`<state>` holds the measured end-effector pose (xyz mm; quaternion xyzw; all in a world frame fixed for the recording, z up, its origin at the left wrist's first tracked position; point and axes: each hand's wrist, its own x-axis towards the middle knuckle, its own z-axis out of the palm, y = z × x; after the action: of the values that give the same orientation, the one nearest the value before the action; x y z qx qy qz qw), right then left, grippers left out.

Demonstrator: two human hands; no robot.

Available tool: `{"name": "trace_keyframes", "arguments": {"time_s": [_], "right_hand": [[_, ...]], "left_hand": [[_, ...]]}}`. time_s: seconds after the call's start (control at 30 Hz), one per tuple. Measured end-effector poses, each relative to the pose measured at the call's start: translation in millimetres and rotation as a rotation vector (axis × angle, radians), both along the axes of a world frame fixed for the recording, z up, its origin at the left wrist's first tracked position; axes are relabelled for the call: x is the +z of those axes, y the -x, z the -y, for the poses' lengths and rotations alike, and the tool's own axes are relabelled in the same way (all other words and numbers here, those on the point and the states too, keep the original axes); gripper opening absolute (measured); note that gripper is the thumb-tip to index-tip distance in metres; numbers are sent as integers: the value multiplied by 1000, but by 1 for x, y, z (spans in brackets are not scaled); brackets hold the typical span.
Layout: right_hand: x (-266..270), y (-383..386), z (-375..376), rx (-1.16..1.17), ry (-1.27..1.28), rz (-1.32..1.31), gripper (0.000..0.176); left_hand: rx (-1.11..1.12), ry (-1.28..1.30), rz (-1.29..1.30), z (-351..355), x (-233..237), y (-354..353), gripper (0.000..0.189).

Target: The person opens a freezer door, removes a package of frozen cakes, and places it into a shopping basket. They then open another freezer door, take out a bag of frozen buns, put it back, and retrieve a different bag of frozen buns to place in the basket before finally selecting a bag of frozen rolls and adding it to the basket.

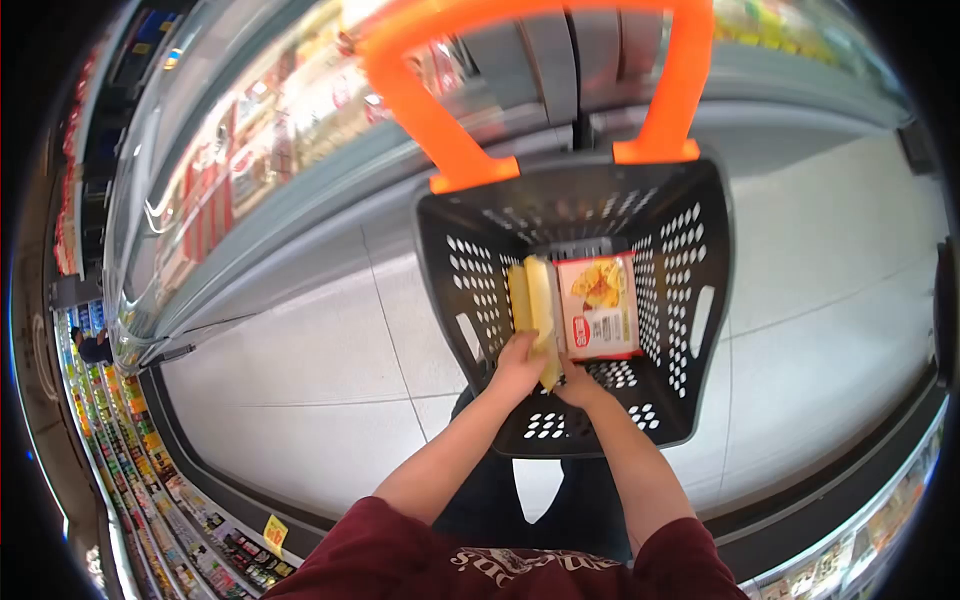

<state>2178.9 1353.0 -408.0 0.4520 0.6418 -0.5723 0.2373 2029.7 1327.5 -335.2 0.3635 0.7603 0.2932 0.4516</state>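
Observation:
Both arms reach down into a black perforated basket (575,190) with an orange handle (420,110). My left hand (520,362) is closed on a long pale-yellow package (542,300), which stands on edge along the basket's left side. Against the lower right of that package rests my right hand (578,384); its fingers are partly hidden behind the package. A second yellowish piece (518,295) shows just left of it. To the right lies a red and white food package (600,305) with a picture of golden food, flat inside the basket.
A glass-sided refrigerated case (240,160) with packaged goods curves along the upper left. Shelves of colourful products (150,480) line the lower left, with a yellow tag (275,532). Another display case (850,550) is at lower right. Light floor tiles (300,340) surround the basket.

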Motion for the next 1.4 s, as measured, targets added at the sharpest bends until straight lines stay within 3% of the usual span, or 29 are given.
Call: {"name": "trace_keyframes", "arguments": {"time_s": [0.07, 0.13, 0.2, 0.27, 0.37, 0.47, 0.6, 0.67, 0.8, 0.87, 0.97, 1.0, 1.1, 1.3, 1.4], "right_hand": [[55, -25, -6, -62, 78, -86, 71], [72, -53, 6, -42, -6, -142, 68], [140, -61, -10, -41, 63, -82, 62], [186, -70, -18, -206, 78, -226, 56], [236, -73, -29, -415, 134, -288, 47], [253, -59, -35, -573, 119, -263, 41], [285, -18, -23, -803, 110, -187, 39], [283, 37, -11, -916, 99, -102, 38], [292, 82, 61, -982, 219, 51, 41], [315, 102, 82, -965, 319, 51, 46], [313, 104, 124, -1185, 305, -7, 46], [312, 105, 127, -1171, 264, 14, 44], [334, 108, 145, -1213, 220, 87, 43], [336, 118, 156, -1164, 271, 134, 42], [317, 123, 148, -1143, 155, 212, 42]], "left_hand": [[-191, -123, -301, 23, 89, 16, 40], [-194, -82, -319, 52, 174, 34, 40], [-172, -68, -431, 85, 228, 56, 41], [-149, -152, -610, 96, 273, 90, 41], [-187, -338, -830, 57, 329, 162, 38], [-244, -531, -1024, -33, 372, 255, 36], [-224, -694, -1171, -142, 379, 365, 34], [-71, -754, -1181, -240, 372, 450, 34], [-28, -548, -1218, -319, 343, 523, 41], [-38, -514, -1249, -347, 334, 541, 47], [35, -548, -1214, -381, 340, 565, 54], [13, -456, -1213, -382, 345, 563, 57], [-164, -400, -1174, -403, 344, 580, 57], [-296, -262, -1211, -415, 364, 585, 49], [-255, -324, -1238, -403, 362, 567, 43]]}}
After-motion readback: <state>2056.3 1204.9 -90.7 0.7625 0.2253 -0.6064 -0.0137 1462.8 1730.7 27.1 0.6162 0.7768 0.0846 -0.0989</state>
